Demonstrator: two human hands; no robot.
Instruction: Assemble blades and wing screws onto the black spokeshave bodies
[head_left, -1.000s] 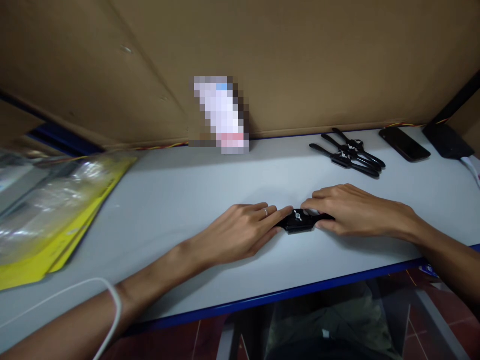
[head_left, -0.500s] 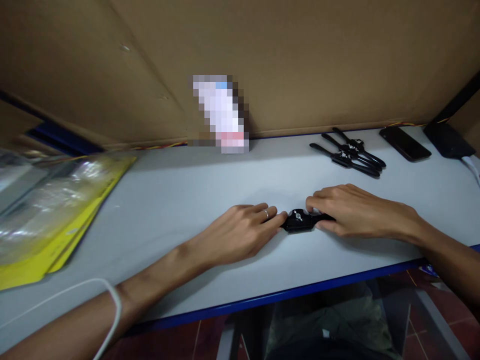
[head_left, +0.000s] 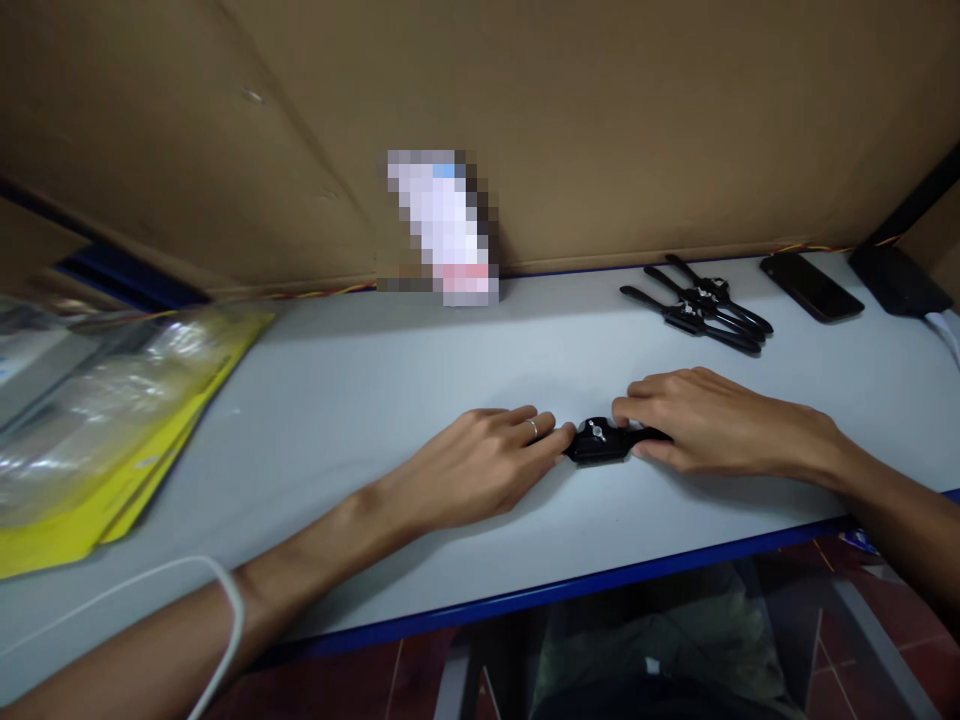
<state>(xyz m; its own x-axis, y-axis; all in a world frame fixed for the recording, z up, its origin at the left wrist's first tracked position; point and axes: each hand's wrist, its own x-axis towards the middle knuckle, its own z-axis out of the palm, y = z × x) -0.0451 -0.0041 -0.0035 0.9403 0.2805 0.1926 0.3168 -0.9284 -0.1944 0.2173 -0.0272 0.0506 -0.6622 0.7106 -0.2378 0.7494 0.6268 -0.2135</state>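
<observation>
A black spokeshave (head_left: 600,443) lies low on the white tabletop, its flat body and silver screw facing up. The fingers of my left hand (head_left: 487,455), one wearing a ring, are closed round its left handle, which they mostly hide. On the other side my right hand (head_left: 705,420) grips the right handle between thumb and curled fingers; part of that handle shows. Farther back on the right, several more black spokeshaves (head_left: 697,308) lie side by side at a slant.
A dark phone (head_left: 812,287) and a black device with a white cable (head_left: 900,280) lie at the back right. Clear plastic bags with yellow cards (head_left: 172,440) cover the left side. A pixelated upright item (head_left: 450,225) leans on the cardboard wall (head_left: 600,120). A white cord (head_left: 232,600) crosses my left forearm.
</observation>
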